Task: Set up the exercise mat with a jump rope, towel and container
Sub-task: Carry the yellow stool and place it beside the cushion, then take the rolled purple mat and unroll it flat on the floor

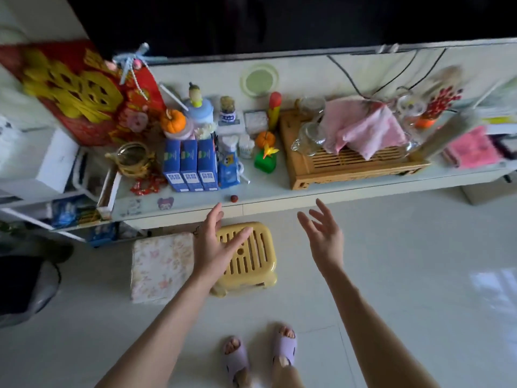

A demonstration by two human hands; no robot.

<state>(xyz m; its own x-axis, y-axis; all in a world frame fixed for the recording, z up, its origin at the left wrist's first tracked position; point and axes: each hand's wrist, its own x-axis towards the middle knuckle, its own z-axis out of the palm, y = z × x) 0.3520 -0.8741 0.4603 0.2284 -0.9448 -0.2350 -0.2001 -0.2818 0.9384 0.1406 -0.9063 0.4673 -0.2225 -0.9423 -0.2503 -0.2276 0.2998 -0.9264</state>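
Both my arms reach forward over a pale tiled floor toward a long white low cabinet (279, 197). My left hand (216, 242) is empty, its fingers straight and spread above a yellow plastic stool (251, 256). My right hand (324, 236) is empty too, fingers spread, held in the air just short of the cabinet's front edge. A pink towel (361, 127) lies crumpled on a wooden tea tray (349, 166) on the cabinet. A blue lidded container (200, 110) stands among the clutter at the left. No exercise mat or jump rope is in view.
The cabinet top holds three blue cartons (190, 163), small orange pumpkins (173, 120), glass cups (310, 135), a red and gold decoration (75, 91) and cables. A floral cushion (161, 266) lies left of the stool. My feet in lilac slippers (284, 345) stand on the tiles.
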